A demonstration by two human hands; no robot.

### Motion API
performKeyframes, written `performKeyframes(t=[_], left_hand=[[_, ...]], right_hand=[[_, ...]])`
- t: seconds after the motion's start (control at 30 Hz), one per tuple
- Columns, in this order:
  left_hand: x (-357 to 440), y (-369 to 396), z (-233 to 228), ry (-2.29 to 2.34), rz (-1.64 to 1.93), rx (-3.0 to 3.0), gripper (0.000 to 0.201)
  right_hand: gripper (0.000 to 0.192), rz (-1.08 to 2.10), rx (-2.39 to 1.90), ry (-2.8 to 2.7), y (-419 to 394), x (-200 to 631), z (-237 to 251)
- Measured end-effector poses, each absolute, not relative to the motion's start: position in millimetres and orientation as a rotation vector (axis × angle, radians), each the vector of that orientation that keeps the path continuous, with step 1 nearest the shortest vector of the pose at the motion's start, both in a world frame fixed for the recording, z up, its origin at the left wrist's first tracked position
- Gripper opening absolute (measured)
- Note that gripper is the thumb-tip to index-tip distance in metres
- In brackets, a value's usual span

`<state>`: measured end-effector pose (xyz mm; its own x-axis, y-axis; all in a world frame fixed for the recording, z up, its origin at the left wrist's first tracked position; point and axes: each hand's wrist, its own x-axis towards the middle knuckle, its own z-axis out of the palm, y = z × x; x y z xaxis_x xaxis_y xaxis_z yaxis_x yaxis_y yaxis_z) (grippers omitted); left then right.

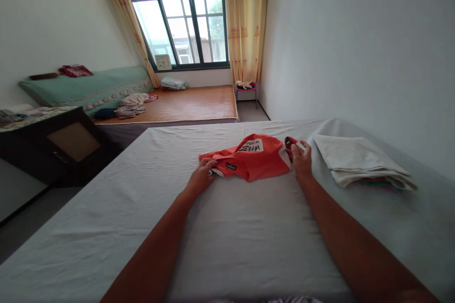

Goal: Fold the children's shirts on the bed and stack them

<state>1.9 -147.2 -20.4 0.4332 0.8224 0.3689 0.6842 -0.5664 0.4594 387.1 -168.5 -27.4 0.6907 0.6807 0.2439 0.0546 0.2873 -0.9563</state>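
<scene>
The person leans over a bed [142,208] covered with a pale grey sheet and stretches both bare arms forward. Between the two hands lies an orange garment [256,158] with a white printed patch and a small dark label, crumpled and partly folded on the sheet. The left hand [203,175] has its grip closed on the left end of the garment, the fingers curled over the cloth edge and pressing it on the bed. The right hand [302,161] has its grip closed on the right end, where the fingers pinch a corner with white trim and hold it a little up from the sheet. Just to the right of the right grip, but apart from it, rests a folded white cloth [359,158] on top of a small pile of coloured pieces, near the wall. Far beyond both grips stands a second bed with a woven mat [199,103], and some loose clothes [131,106] lie on its left part beside a long green cushion [88,87]. Behind it I see a window [188,23] with yellow curtains [245,19]. Well to the left of the left grip stands a dark cabinet [64,144].
</scene>
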Motion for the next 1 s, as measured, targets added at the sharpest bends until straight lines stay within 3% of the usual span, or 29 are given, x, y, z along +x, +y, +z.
performKeyframes(t=[0.2,0.23,0.3,0.37,0.4,0.63,0.8,1.0], left_hand=[[-16.4,-134.7,-13.3,1.573,1.039,2.314,0.024],[-20.4,-132.9,-11.2,1.607,1.124,2.263,0.022],[-27.7,-130.2,-7.1,1.642,1.271,2.126,0.022],[-34.0,-127.9,-3.9,1.650,1.366,1.972,0.023],[-37.2,-126.5,-2.4,1.650,1.408,1.902,0.025],[-59.0,-118.5,10.1,1.595,1.878,1.484,0.029],[-55.4,-127.6,22.4,1.384,1.651,1.577,0.035],[-50.7,-135.7,29.9,1.494,1.564,1.518,0.029]], right_hand=[[0.072,0.731,-1.314,-1.952,-187.8,380.2,-19.9],[0.070,0.678,-1.332,-2.052,-188.7,379.7,-22.5],[0.049,0.532,-1.354,-2.111,-187.8,377.9,-28.0],[0.029,0.432,-1.368,-2.013,-184.4,376.7,-30.2],[0.028,0.407,-1.380,-1.905,-182.4,377.6,-29.7],[0.047,0.210,-1.418,-0.956,-171.7,405.6,-25.2],[0.047,0.209,-1.472,-0.968,-170.6,403.3,-29.9],[0.045,0.103,-1.443,-0.956,-182.0,395.5,-8.8]])
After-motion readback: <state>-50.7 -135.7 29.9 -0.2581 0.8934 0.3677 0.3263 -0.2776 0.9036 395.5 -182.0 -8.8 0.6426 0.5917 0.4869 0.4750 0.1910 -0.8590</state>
